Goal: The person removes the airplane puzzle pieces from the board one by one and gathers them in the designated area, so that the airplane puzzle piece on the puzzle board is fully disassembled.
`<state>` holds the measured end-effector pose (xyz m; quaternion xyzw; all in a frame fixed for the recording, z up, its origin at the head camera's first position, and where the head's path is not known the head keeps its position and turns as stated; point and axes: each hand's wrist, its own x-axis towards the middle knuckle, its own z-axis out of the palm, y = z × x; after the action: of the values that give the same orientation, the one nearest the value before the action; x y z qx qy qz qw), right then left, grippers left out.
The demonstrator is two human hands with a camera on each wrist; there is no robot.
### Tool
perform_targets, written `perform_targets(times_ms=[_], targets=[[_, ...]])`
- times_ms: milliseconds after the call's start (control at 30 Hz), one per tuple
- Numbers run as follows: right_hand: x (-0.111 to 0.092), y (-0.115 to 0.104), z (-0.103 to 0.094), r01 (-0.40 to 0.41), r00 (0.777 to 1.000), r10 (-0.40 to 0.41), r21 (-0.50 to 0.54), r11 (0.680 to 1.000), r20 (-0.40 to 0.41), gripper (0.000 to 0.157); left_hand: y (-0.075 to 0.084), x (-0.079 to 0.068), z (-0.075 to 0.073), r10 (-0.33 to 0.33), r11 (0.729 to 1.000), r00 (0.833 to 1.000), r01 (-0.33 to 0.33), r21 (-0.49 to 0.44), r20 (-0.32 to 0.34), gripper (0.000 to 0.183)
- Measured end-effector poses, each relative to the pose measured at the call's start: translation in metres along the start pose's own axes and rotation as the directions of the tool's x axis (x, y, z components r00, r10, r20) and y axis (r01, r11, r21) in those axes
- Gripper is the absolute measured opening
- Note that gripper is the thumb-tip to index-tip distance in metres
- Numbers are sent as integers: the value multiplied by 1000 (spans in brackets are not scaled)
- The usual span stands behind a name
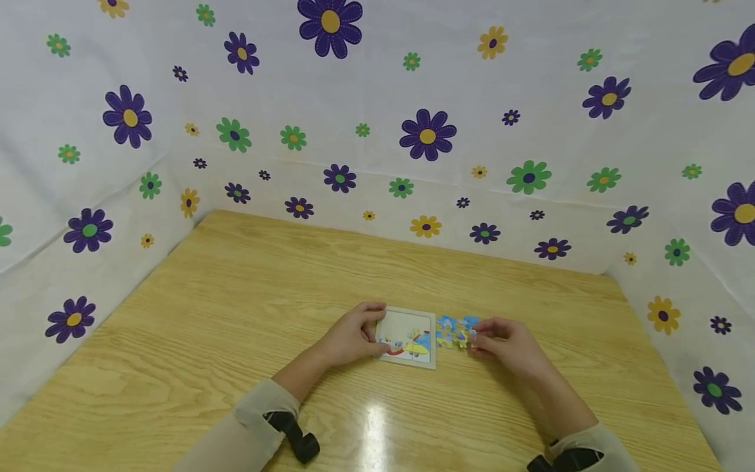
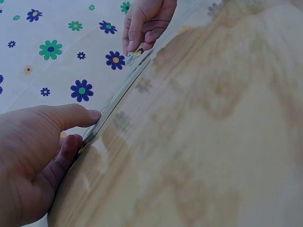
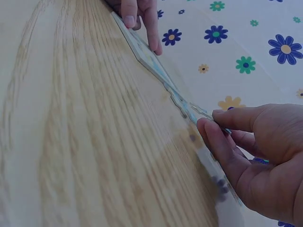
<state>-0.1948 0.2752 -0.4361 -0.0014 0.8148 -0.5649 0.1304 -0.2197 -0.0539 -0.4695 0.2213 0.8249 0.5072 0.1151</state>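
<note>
A square jigsaw tray (image 1: 402, 324) with a pale rim lies flat on the table. Its lower part holds fitted pieces (image 1: 417, 347) with a yellow, red and blue picture, while its upper part shows bare backing. My left hand (image 1: 349, 337) grips the tray's left side, thumb on the lower left corner and fingers at the upper left. Just past the right rim lie several loose blue and yellow jigsaw pieces (image 1: 447, 323). Over their right end my right hand (image 1: 512, 344) pinches a jigsaw piece (image 3: 203, 112) between thumb and fingertips, which partly cover it.
The wooden table (image 1: 265, 282) extends around the tray on all sides. A white flower-printed cloth (image 1: 366, 151) hangs behind it and along both sides. Each sleeve carries a black strap (image 1: 291, 432) near the wrist.
</note>
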Motion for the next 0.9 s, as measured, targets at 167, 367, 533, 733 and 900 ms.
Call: perform_targets(times_ms=[167,367,533,733,900], targets=[[-2,8,-6,-17,1000,17,33,999,-4,34,1,-1,0,-3,1000,1000,3,0,2,73],[-3,7,-5,-24,999,25,8,1000,-27,36,2,-1,-1,-8,1000,1000,8,10,-1,74],[-2,6,-2,-27,997,25,-31,999,-67,32,3,-2,0,-4,1000,1000,4,14,-3,73],[-2,5,1,-27,995,23,-37,999,-101,31,1,0,0,-7,1000,1000,7,-3,-5,74],[-3,5,3,-46,991,39,-48,998,-127,28,-1,1,1,-9,1000,1000,9,-1,4,75]])
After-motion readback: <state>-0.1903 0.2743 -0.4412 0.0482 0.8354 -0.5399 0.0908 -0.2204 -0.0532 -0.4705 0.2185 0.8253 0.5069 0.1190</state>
